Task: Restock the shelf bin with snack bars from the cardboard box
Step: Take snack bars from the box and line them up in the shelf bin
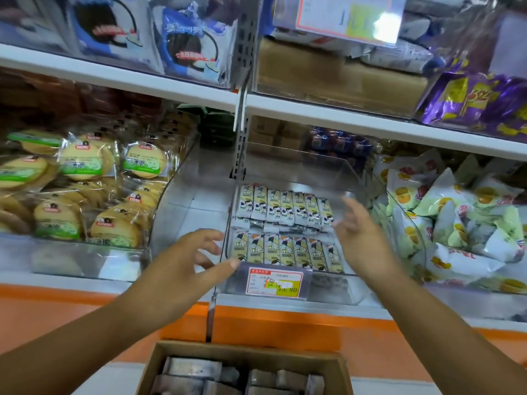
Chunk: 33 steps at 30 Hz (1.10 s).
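Clear bin (328, 285) on shelf (182, 212) holds two rows of yellow bars (285, 208). Left hand (185, 260) at bin's left front corner, fingers (211, 235) spread, holding nothing. Right hand (359, 226) over bin's right side, fingers loose, blurry, holding nothing. Brown box (340, 369) below shelf, open, more bars (194, 369) inside, grey side up.
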Motion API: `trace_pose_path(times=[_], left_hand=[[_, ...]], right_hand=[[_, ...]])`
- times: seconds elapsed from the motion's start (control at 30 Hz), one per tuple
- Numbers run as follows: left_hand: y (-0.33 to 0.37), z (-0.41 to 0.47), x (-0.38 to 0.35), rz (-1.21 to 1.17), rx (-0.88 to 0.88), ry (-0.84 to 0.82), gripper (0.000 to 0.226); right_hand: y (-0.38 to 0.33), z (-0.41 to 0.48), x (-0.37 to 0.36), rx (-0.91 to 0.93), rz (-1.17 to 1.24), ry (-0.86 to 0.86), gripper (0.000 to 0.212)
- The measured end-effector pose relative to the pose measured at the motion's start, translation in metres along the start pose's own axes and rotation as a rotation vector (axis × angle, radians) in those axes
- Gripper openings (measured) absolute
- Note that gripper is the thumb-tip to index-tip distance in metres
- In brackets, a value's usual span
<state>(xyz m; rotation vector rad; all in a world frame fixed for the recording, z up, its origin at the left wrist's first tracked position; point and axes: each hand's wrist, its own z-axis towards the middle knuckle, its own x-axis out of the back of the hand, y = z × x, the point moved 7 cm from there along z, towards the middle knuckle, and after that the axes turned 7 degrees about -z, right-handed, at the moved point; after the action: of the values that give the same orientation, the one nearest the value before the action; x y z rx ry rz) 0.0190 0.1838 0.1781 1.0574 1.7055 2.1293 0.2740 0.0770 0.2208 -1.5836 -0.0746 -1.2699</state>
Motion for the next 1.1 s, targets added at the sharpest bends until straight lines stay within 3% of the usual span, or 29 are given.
trace_pose_path(times=[0.1,0.17,0.23,0.3,0.4,0.53,0.63,0.7,0.77,0.97,1.1], left_hand=[[-0.002,-0.031,0.005,0.161,-0.122,0.038,0.035],[-0.019,-0.051,-0.011,0.298,-0.126,-0.081,0.025],[-0.047,-0.078,-0.039,0.499,-0.058,-0.303,0.022],[-0.083,-0.11,-0.073,0.703,-0.014,-0.57,0.044],[-0.127,-0.142,-0.118,0.744,0.104,-0.781,0.059],[-0.175,-0.144,-0.153,0.573,0.318,-0.667,0.059],[-0.224,-0.16,-0.169,0.504,0.473,-0.592,0.059],[-0.248,-0.181,-0.179,0.488,0.549,-0.651,0.057],[-0.261,-0.194,-0.184,0.533,0.542,-0.712,0.052],[-0.272,-0.193,-0.182,0.613,0.498,-0.742,0.055],[-0.282,-0.196,-0.191,0.699,0.477,-0.795,0.055]], right_hand=[[-0.021,-0.067,0.027,0.241,0.359,0.267,0.032],[-0.015,-0.108,0.01,0.293,0.506,0.257,0.033],[0.013,-0.137,-0.036,0.231,0.5,0.121,0.034],[0.063,-0.161,-0.099,0.097,0.318,-0.144,0.028],[0.159,-0.201,-0.177,-0.103,-0.014,-0.558,0.026],[0.238,-0.238,-0.205,-0.312,-0.246,-0.775,0.034],[0.255,-0.25,-0.216,-0.3,-0.236,-0.885,0.038],[0.262,-0.254,-0.225,-0.316,-0.226,-0.915,0.033],[0.27,-0.26,-0.236,-0.298,-0.303,-0.96,0.027],[0.29,-0.276,-0.257,-0.227,-0.635,-0.979,0.073],[0.285,-0.276,-0.266,-0.157,-0.693,-0.989,0.075]])
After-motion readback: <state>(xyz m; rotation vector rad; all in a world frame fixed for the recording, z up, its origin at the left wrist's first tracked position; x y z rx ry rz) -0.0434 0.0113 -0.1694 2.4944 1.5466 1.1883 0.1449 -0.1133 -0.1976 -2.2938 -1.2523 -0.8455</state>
